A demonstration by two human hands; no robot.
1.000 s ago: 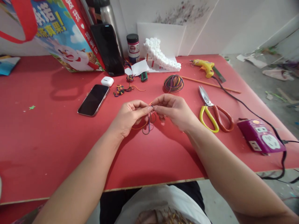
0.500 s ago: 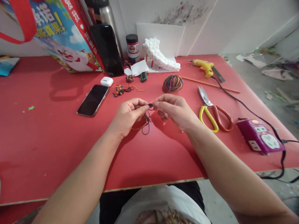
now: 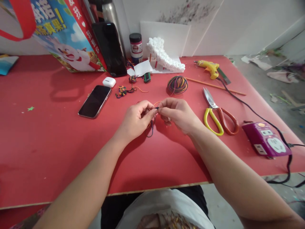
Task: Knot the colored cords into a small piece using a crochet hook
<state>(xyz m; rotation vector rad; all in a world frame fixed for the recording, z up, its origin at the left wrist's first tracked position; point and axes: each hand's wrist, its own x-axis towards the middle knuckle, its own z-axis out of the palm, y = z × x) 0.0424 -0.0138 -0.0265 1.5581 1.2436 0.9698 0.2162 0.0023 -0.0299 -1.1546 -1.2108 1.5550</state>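
Both hands meet over the middle of the red table. My left hand [image 3: 140, 119] pinches a small dark knotted piece of cord [image 3: 156, 108] between thumb and index finger. From the right, my right hand [image 3: 177, 114] pinches the same piece, its fingertips touching those of the left. Loose dark blue and orange cord ends [image 3: 150, 129] hang below the left fingers. Just beyond the hands lies a wound bundle of multicoloured cord [image 3: 177, 85]. A small braided piece [image 3: 122, 91] rests on the table to its left.
Scissors [image 3: 215, 111], a glue gun [image 3: 209, 68] and a purple power socket [image 3: 267, 139] are on the right. A phone [image 3: 94, 101] and white earbud case [image 3: 109, 82] lie left. Behind stand a white model [image 3: 163, 55], a jar [image 3: 136, 47] and a bag [image 3: 69, 38].
My left hand has shifted slightly right, its fingers now closer to the right hand and covering more of the cord. The right hand has barely moved.
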